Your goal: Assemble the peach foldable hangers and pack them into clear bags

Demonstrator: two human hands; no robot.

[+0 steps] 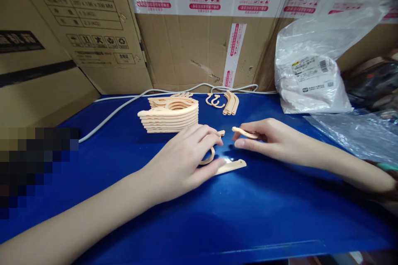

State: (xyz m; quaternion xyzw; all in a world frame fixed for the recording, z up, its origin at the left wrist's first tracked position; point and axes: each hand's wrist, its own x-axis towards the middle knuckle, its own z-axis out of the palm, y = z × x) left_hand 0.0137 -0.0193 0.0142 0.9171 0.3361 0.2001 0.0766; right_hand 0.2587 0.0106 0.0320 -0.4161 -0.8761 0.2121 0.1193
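Observation:
My left hand [189, 157] is closed over a beige plastic hanger [231, 166], lying low on the blue table. Its straight arm sticks out past my thumb, a ring-shaped part shows between the fingers, and my palm hides the rest. To the right, my right hand [267, 138] pinches a slim curved beige plastic piece [245, 133] between thumb and fingers, just above the table. A small gap separates this piece from the hanger. Behind my left hand stands a neat stack of matching beige hangers [169, 118].
Loose beige hooks [215, 101] and several curved arm pieces [230, 103] lie farther back. A white cable [118, 112] runs along the rear. Cardboard boxes [192, 49] wall off the back; a plastic bag [311, 78] stands back right, beside clear film [357, 132].

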